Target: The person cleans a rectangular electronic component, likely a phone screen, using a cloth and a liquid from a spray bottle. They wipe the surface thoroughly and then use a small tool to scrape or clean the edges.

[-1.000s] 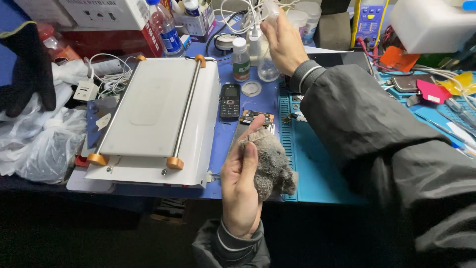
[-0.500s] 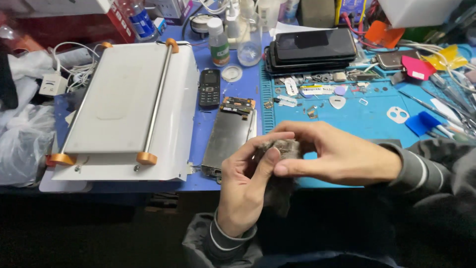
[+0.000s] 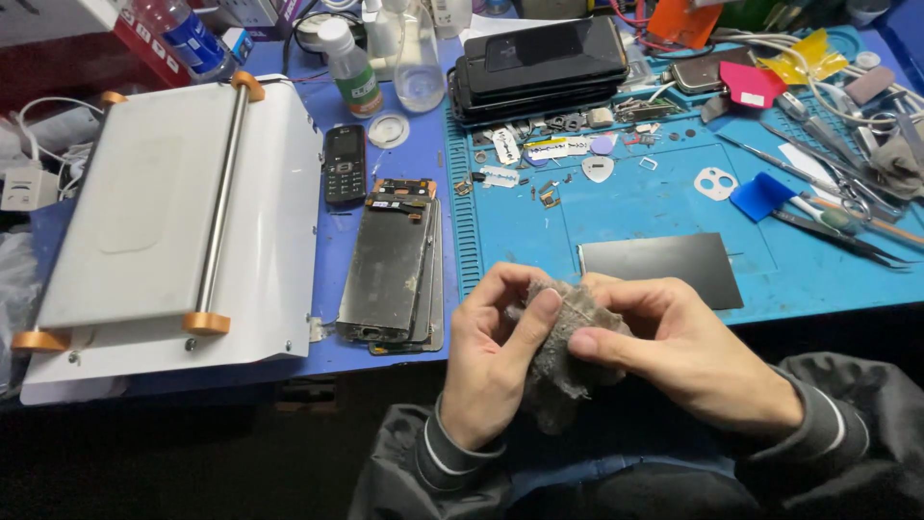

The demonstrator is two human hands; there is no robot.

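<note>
From the head view, the left hand (image 3: 496, 361) and the right hand (image 3: 679, 351) both pinch a crumpled grey scrap of cloth (image 3: 563, 351) with closed fingers (image 3: 539, 313), holding it up just in front of the near edge of the bench (image 3: 385, 351). Behind the hands, a flat black glass panel (image 3: 664, 270) lies on the blue work mat (image 3: 654, 207). To the left, a stack of dark phone screens (image 3: 395, 260) lies beside a white machine with a metal bar (image 3: 183, 221).

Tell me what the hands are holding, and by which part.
Both hands, left hand and right hand, pinch a crumpled grey cloth by its upper part, thumbs on top; its lower part hangs free.
</note>
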